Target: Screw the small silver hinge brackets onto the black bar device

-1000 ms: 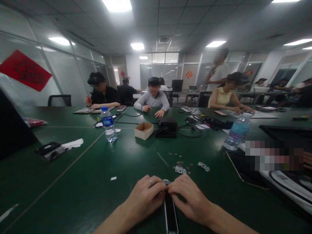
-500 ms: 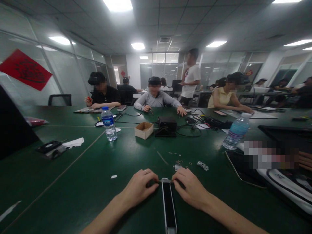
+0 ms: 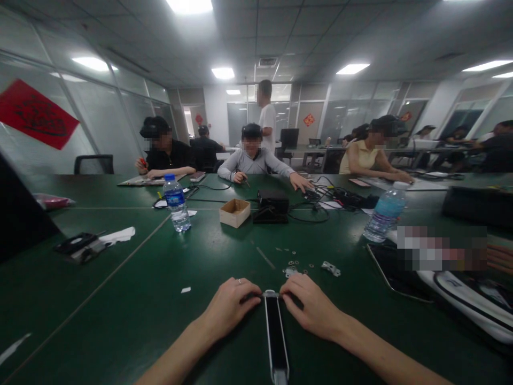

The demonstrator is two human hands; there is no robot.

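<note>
Centrally, dark bar (image 3: 276, 331), far end between hands (image 3: 231, 302)

Silver-edged black bar (image 3: 276, 332) — deep green tabletop (image 3: 132, 299) — blue bottle cap (image 3: 170, 178), red, black-patterned paper (image 3: 38, 115).

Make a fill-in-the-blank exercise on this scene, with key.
1. The far end of the long dark bar is ____ the left hand and the right hand.
2. A ring shows on the ____ hand.
3. The bottle left of the open box has a ____ cap.

Missing words: between; left; blue
</note>
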